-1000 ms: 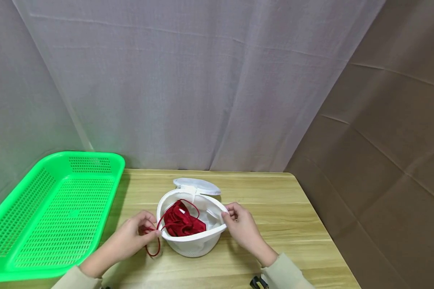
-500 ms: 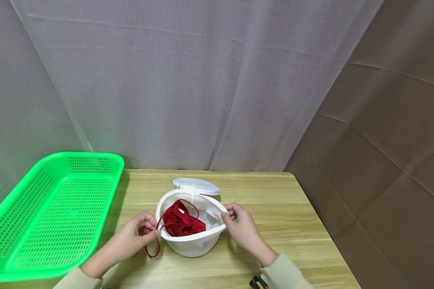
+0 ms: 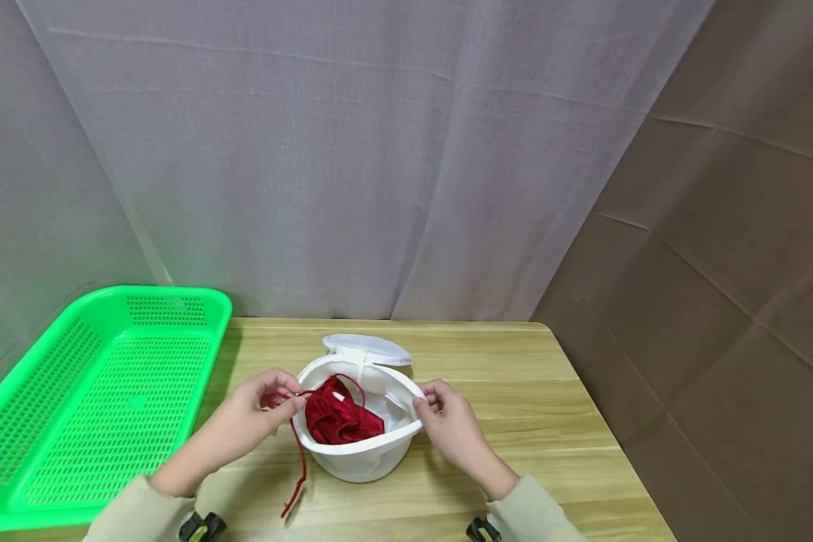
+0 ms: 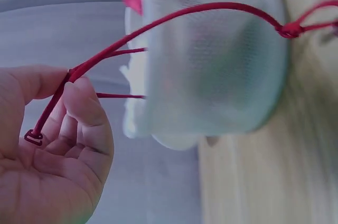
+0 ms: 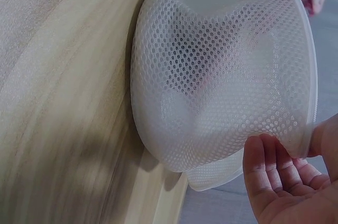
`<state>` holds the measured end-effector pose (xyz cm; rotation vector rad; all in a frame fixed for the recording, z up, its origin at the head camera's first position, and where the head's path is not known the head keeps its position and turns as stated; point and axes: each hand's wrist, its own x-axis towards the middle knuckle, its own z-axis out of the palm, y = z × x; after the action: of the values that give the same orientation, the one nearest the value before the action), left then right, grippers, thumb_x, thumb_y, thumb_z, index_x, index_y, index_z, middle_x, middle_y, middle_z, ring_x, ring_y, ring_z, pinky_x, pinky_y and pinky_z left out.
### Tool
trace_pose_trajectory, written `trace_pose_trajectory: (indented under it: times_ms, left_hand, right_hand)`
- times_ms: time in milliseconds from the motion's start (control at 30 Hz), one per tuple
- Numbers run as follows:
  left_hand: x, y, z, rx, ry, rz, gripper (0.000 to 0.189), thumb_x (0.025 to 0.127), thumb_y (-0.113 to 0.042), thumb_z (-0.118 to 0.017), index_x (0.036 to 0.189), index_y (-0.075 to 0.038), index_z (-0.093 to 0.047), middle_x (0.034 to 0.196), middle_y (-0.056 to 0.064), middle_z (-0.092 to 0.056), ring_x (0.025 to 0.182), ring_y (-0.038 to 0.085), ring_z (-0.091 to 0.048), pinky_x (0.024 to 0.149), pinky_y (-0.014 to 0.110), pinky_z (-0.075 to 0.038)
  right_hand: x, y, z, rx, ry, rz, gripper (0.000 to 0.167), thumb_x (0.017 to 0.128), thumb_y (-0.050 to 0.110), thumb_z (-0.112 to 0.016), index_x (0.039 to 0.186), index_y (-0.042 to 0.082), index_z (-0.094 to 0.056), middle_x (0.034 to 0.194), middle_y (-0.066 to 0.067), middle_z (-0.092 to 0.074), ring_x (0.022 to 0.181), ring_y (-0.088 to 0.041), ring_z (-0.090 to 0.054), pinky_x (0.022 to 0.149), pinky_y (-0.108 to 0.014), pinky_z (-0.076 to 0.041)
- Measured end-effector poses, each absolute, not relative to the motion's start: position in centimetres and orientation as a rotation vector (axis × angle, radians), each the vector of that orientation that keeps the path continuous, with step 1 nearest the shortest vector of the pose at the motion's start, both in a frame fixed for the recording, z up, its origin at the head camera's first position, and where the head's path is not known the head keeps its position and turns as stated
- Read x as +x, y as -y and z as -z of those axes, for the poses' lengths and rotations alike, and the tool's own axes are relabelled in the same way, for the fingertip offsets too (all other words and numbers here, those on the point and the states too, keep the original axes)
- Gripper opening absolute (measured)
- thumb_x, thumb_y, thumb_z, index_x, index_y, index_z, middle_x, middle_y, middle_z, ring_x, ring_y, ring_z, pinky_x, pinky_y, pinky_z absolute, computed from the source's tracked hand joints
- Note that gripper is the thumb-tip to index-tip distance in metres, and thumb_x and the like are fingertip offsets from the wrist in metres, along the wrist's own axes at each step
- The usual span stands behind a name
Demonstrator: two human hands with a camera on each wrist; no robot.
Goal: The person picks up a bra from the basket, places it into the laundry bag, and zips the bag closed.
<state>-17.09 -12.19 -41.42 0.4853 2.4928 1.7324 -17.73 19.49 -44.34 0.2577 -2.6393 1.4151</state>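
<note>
A white mesh laundry bag [image 3: 362, 465] stands open on the wooden table with its round lid [image 3: 373, 350] folded back behind it. Inside lies a crumpled red satin garment [image 3: 342, 418] with thin straps and a small white tag. At the bag's left rim my left hand [image 3: 254, 414] pinches a thin red strap [image 4: 200, 8] between thumb and forefinger. A small hook [image 4: 33, 138] sits at the strap's end against the palm, and another length hangs outside the bag down to the table. My right hand [image 3: 452, 429] grips the bag's right rim, thumb inside, fingers against the outer mesh [image 5: 222, 76].
A large green plastic basket [image 3: 206, 376] with slotted walls stands on the left. Behind the table hangs a grey curtain [image 3: 312, 188], and a brown cloth wall [image 3: 704, 324] rises along the right side.
My left hand has risen slightly along the left rim with the strap. The strap's loop outside the bag has straightened and hangs lower. The right hand and the bag have stayed put.
</note>
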Motion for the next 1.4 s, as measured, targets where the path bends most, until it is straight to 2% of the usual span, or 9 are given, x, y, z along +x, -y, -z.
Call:
trace_pose_trajectory:
  times_ms: [133, 267, 400, 567, 667, 767, 900, 1167, 1400]
  left_hand:
    - [-17.7, 11.3, 39.8, 0.450, -2.372, -1.815, 0.017, 0.092, -0.016, -0.067, 0.101, -0.003, -0.061, 0.084, 0.011, -0.063, 0.068, 0.021, -0.058, 0.056, 0.029, -0.051]
    - [-18.5, 10.2, 38.8, 0.381, -2.222, -1.922, 0.019, 0.094, -0.013, -0.062, 0.106, 0.002, -0.061, 0.091, 0.016, -0.062, 0.081, 0.028, -0.061, 0.065, 0.034, -0.055]
    - [-19.5, 8.8, 38.6, 0.321, -2.166, -2.021, 0.015, 0.094, -0.007, -0.061, 0.106, 0.001, -0.063, 0.098, 0.018, -0.062, 0.088, 0.036, -0.062, 0.071, 0.038, -0.057]
    - [-20.3, 6.9, 39.1, 0.380, -2.270, -2.060, 0.011, 0.092, 0.000, -0.062, 0.101, 0.004, -0.064, 0.094, 0.014, -0.064, 0.077, 0.025, -0.066, 0.071, 0.041, -0.057]
    - [-20.6, 6.2, 39.7, 0.479, -2.516, -1.906, 0.006, 0.089, -0.001, -0.064, 0.094, -0.003, -0.066, 0.087, 0.007, -0.065, 0.069, 0.015, -0.064, 0.067, 0.036, -0.056]
    - [-20.8, 5.7, 40.5, 0.588, -2.728, -1.683, 0.007, 0.087, -0.004, -0.067, 0.089, -0.011, -0.068, 0.081, -0.003, -0.065, 0.070, 0.009, -0.059, 0.068, 0.030, -0.051]
    - [-20.9, 5.4, 41.6, 0.725, -2.828, -1.445, 0.011, 0.085, -0.004, -0.070, 0.085, -0.015, -0.069, 0.081, -0.009, -0.064, 0.076, 0.009, -0.058, 0.074, 0.032, -0.049]
    - [-20.7, 6.0, 43.0, 1.001, -2.804, -1.074, 0.014, 0.081, 0.001, -0.070, 0.079, -0.013, -0.069, 0.079, -0.007, -0.063, 0.082, 0.013, -0.057, 0.079, 0.034, -0.048]
    - [-20.4, 6.3, 42.4, 1.003, -2.812, -1.072, 0.010, 0.081, -0.002, -0.071, 0.083, -0.012, -0.071, 0.083, -0.008, -0.064, 0.085, 0.014, -0.058, 0.080, 0.036, -0.049]
  right_hand:
    - [-17.7, -19.5, 44.4, 0.263, 2.633, -1.412, 0.004, 0.090, 0.003, -0.065, 0.094, 0.003, -0.065, 0.078, -0.002, -0.060, 0.070, -0.014, -0.056, 0.058, -0.024, -0.050]
    - [-17.7, -19.5, 44.5, 0.270, 2.630, -1.416, 0.005, 0.090, 0.004, -0.065, 0.095, 0.003, -0.065, 0.079, -0.001, -0.061, 0.070, -0.015, -0.056, 0.058, -0.024, -0.050]
    - [-17.6, -19.4, 44.4, 0.276, 2.631, -1.418, 0.006, 0.090, 0.004, -0.065, 0.096, 0.004, -0.065, 0.079, 0.000, -0.061, 0.070, -0.015, -0.057, 0.058, -0.024, -0.051]
    - [-17.5, -19.4, 44.4, 0.255, 2.641, -1.425, 0.006, 0.090, 0.004, -0.065, 0.096, 0.005, -0.065, 0.080, 0.001, -0.061, 0.070, -0.014, -0.057, 0.059, -0.025, -0.052]
    - [-17.5, -19.4, 44.5, 0.254, 2.636, -1.426, 0.006, 0.090, 0.004, -0.065, 0.096, 0.005, -0.065, 0.079, 0.000, -0.061, 0.070, -0.013, -0.057, 0.059, -0.024, -0.051]
    - [-17.5, -19.4, 44.6, 0.263, 2.629, -1.424, 0.006, 0.090, 0.003, -0.065, 0.095, 0.004, -0.065, 0.079, -0.001, -0.061, 0.070, -0.013, -0.056, 0.059, -0.024, -0.051]
    - [-17.5, -19.4, 44.6, 0.271, 2.629, -1.416, 0.005, 0.089, 0.003, -0.065, 0.094, 0.004, -0.064, 0.079, -0.001, -0.060, 0.069, -0.013, -0.056, 0.058, -0.024, -0.051]
    - [-17.4, -19.2, 44.6, 0.263, 2.645, -1.399, 0.005, 0.090, 0.004, -0.065, 0.094, 0.007, -0.064, 0.078, 0.001, -0.060, 0.069, -0.013, -0.057, 0.059, -0.025, -0.051]
    - [-17.4, -19.3, 44.7, 0.272, 2.627, -1.401, 0.005, 0.089, 0.002, -0.066, 0.094, 0.004, -0.064, 0.078, 0.000, -0.060, 0.070, -0.013, -0.056, 0.058, -0.023, -0.050]
